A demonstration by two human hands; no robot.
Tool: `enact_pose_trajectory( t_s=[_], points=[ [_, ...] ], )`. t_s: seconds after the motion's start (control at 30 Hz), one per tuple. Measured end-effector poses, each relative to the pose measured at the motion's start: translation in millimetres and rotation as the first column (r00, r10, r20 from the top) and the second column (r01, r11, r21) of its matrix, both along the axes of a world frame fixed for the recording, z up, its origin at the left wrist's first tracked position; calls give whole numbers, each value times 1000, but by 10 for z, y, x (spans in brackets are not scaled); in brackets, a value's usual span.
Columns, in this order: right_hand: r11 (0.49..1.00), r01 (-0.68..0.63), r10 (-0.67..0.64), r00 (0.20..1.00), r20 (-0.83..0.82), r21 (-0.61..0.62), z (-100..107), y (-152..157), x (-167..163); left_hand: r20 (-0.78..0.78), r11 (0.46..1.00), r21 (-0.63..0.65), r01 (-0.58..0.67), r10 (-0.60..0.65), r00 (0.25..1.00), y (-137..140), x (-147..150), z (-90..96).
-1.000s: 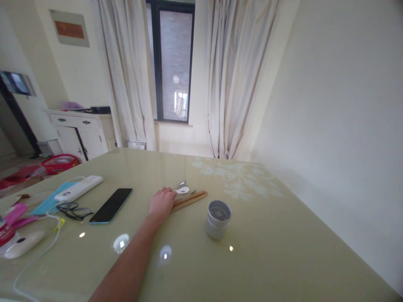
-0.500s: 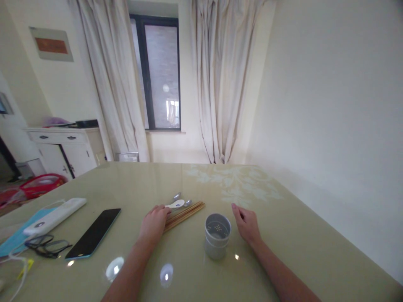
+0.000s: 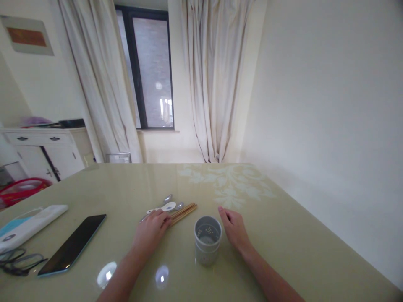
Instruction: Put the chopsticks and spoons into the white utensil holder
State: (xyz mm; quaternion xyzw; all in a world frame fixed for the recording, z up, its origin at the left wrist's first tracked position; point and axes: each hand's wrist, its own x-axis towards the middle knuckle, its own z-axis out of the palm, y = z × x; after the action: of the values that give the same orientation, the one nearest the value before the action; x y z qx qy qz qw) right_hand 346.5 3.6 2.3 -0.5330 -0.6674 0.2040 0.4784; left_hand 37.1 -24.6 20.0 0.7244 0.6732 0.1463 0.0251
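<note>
Left hand (image 3: pixel 150 232) lies fingers curled over the wooden chopsticks (image 3: pixel 184 212) beside the perforated holder cup (image 3: pixel 207 239) — light, stiff, apt to roll, best pinched mid-length — right hand (image 3: pixel 233 228) flat, grasping nothing.

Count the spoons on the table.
3: a white spoon beside the left hand, one metal spoon behind it, another at the chopsticks. More could be hidden under the hand.

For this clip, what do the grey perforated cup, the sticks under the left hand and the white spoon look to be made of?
The grey cylindrical cup with holes in its base looks like matte plastic or coated metal; its dull surface leaves that open. The thin brown chopsticks, which the left hand rests on, look like wood or bamboo by their warm matte tone. The small white spoon looks like glossy ceramic, possibly plastic.
</note>
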Motion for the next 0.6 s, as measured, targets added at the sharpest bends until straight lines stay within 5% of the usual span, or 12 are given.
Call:
enact_pose_trajectory(
  t_s=[0.6],
  points=[
    [984, -121, 110, 990, -89, -132, -67, 14, -90, 264, 983, -60, 172, -151, 953, -18, 242, -118]
  ],
)
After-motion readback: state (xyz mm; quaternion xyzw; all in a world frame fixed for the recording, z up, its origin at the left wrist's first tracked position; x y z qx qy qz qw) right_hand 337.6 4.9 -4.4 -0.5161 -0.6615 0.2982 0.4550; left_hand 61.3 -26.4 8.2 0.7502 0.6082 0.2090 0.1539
